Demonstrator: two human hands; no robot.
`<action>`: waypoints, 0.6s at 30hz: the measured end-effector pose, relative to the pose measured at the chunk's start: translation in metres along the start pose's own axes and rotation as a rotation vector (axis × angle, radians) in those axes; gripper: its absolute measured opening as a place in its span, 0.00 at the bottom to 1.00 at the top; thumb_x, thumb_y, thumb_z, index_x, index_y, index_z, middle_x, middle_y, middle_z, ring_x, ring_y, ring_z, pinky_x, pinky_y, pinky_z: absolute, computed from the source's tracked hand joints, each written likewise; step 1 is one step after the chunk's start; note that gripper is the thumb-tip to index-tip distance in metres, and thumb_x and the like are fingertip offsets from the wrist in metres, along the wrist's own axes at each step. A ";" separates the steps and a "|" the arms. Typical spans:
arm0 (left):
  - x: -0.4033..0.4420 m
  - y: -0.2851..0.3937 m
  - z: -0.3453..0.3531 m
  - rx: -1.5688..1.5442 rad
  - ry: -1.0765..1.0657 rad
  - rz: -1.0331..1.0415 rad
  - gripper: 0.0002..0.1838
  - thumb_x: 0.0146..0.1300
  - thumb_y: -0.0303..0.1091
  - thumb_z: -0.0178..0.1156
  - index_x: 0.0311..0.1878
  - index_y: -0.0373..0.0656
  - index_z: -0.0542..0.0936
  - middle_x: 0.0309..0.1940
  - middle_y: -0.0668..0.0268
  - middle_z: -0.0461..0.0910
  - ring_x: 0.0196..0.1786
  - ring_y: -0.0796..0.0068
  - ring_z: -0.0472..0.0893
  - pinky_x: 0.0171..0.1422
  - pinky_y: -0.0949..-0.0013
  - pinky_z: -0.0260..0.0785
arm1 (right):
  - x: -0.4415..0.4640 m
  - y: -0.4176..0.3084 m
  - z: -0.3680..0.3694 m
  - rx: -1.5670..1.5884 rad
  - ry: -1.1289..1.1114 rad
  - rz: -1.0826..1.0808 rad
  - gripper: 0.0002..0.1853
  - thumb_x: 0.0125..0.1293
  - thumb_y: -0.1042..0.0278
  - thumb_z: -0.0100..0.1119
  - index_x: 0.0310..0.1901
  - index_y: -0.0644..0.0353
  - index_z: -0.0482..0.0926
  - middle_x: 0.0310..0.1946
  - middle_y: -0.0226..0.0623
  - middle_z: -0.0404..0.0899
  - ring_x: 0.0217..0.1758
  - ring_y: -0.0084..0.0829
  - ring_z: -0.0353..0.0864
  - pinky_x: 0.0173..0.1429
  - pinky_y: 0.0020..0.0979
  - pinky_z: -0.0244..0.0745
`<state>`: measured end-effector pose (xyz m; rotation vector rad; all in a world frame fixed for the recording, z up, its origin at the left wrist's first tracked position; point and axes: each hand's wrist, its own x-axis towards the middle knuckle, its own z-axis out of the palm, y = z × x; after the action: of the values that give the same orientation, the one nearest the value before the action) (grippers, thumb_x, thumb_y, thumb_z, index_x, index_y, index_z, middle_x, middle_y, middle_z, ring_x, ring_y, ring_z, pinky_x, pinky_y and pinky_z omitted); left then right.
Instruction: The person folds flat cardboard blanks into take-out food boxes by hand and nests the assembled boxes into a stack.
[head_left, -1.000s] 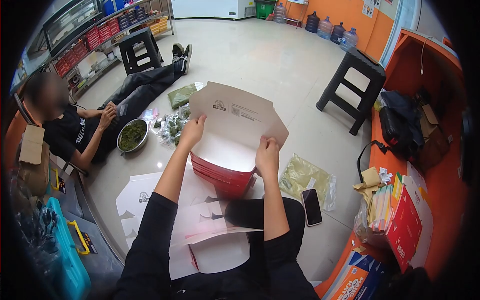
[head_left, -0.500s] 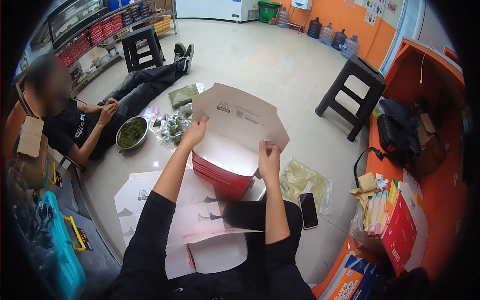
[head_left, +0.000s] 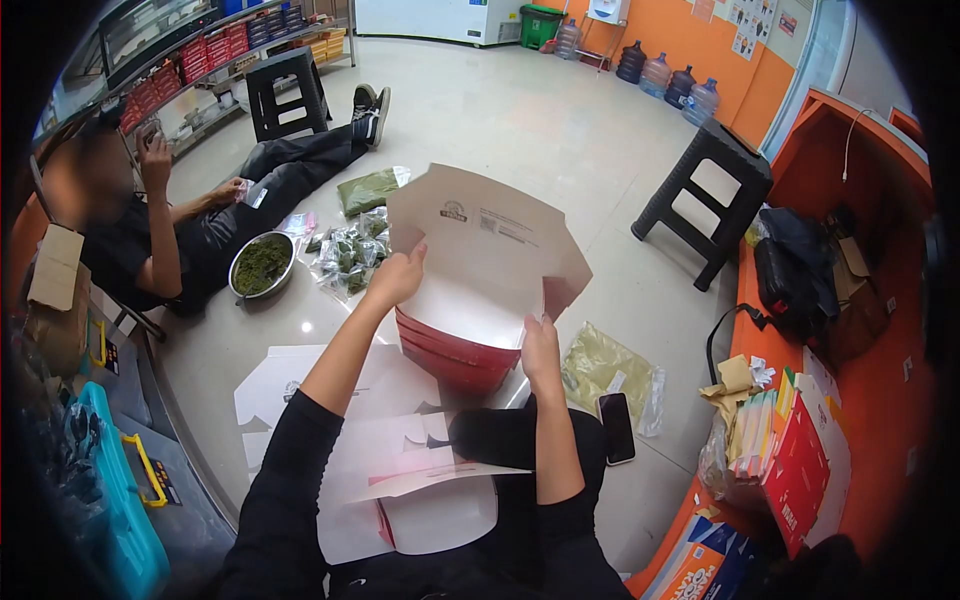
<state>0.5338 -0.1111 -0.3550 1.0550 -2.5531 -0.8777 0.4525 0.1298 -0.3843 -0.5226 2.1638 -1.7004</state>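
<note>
Before me stands a stack of nested red cardboard boxes point(head_left: 455, 355), white inside, with the top one's printed lid flap point(head_left: 490, 225) raised at the back. My left hand point(head_left: 398, 277) is closed on the left wall of that top box. On the opposite side, my right hand point(head_left: 541, 350) pinches the box's right edge, below a folded side flap. Flat white box blanks point(head_left: 345, 395) lie on the floor to the left. Across my lap rests another partly folded cardboard box point(head_left: 440, 515).
At left sits a co-worker point(head_left: 150, 230) beside a metal bowl point(head_left: 262, 292) of green shreds and several small bags point(head_left: 350, 250). A phone point(head_left: 617, 428) and a yellowish plastic bag point(head_left: 612, 370) lie right. A black stool point(head_left: 705, 200) stands beyond.
My right hand has moved down from the lid flap to the box's right edge, and the side flap is now folded. The co-worker has raised one hand toward the head.
</note>
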 end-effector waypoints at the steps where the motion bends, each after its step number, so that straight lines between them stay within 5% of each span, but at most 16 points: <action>1: -0.002 0.007 -0.004 -0.001 -0.005 0.003 0.40 0.66 0.61 0.33 0.44 0.27 0.77 0.45 0.37 0.74 0.53 0.38 0.72 0.60 0.54 0.61 | -0.004 -0.013 -0.002 0.018 -0.006 0.005 0.26 0.66 0.62 0.41 0.59 0.74 0.62 0.54 0.60 0.69 0.58 0.52 0.68 0.64 0.36 0.58; 3: -0.011 0.033 -0.022 -0.079 0.037 0.061 0.38 0.66 0.60 0.33 0.43 0.28 0.78 0.43 0.37 0.75 0.51 0.37 0.73 0.58 0.52 0.61 | -0.007 -0.035 0.002 0.106 0.084 -0.159 0.24 0.66 0.63 0.42 0.59 0.72 0.63 0.52 0.55 0.71 0.56 0.45 0.71 0.62 0.34 0.60; 4: -0.008 0.039 -0.027 -0.181 0.032 0.013 0.38 0.65 0.62 0.37 0.44 0.30 0.78 0.42 0.41 0.77 0.50 0.45 0.76 0.57 0.57 0.63 | -0.007 -0.041 0.005 0.192 0.168 -0.328 0.23 0.67 0.64 0.42 0.59 0.71 0.64 0.51 0.49 0.73 0.53 0.38 0.73 0.60 0.32 0.63; 7: 0.004 0.044 -0.028 -0.472 0.036 0.030 0.38 0.60 0.64 0.45 0.45 0.30 0.78 0.42 0.49 0.80 0.49 0.56 0.78 0.55 0.62 0.64 | 0.003 -0.038 0.011 0.099 0.162 -0.258 0.24 0.65 0.66 0.43 0.62 0.66 0.61 0.55 0.49 0.71 0.53 0.42 0.73 0.60 0.36 0.64; 8: 0.012 0.039 -0.029 -0.486 -0.113 -0.009 0.40 0.56 0.65 0.51 0.51 0.31 0.75 0.47 0.53 0.78 0.52 0.64 0.75 0.58 0.66 0.63 | -0.005 -0.054 0.009 -0.025 0.254 -0.356 0.25 0.64 0.65 0.42 0.62 0.63 0.61 0.53 0.55 0.71 0.52 0.51 0.74 0.58 0.40 0.65; 11: 0.015 0.028 -0.019 -0.623 -0.150 -0.029 0.43 0.55 0.66 0.52 0.56 0.31 0.71 0.53 0.51 0.74 0.56 0.62 0.73 0.61 0.66 0.60 | -0.009 -0.068 0.002 -0.167 0.185 -0.190 0.26 0.63 0.63 0.41 0.61 0.65 0.61 0.50 0.62 0.72 0.52 0.59 0.72 0.58 0.43 0.64; 15: 0.036 0.003 -0.015 -0.359 -0.376 -0.143 0.45 0.59 0.64 0.47 0.65 0.31 0.59 0.66 0.47 0.58 0.69 0.54 0.58 0.67 0.54 0.52 | 0.003 -0.070 -0.009 -0.309 0.047 0.017 0.25 0.63 0.57 0.41 0.51 0.74 0.70 0.44 0.67 0.73 0.52 0.59 0.71 0.59 0.44 0.63; 18: 0.037 -0.003 -0.014 -0.301 -0.434 -0.124 0.44 0.61 0.62 0.44 0.67 0.31 0.55 0.68 0.46 0.52 0.71 0.51 0.53 0.69 0.49 0.47 | 0.004 -0.066 -0.010 -0.284 0.049 -0.020 0.27 0.63 0.55 0.41 0.47 0.77 0.71 0.43 0.69 0.73 0.53 0.60 0.71 0.58 0.43 0.63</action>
<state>0.5155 -0.1450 -0.3458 1.0258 -2.5762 -1.6223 0.4490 0.1217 -0.3179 -0.5815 2.4602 -1.4356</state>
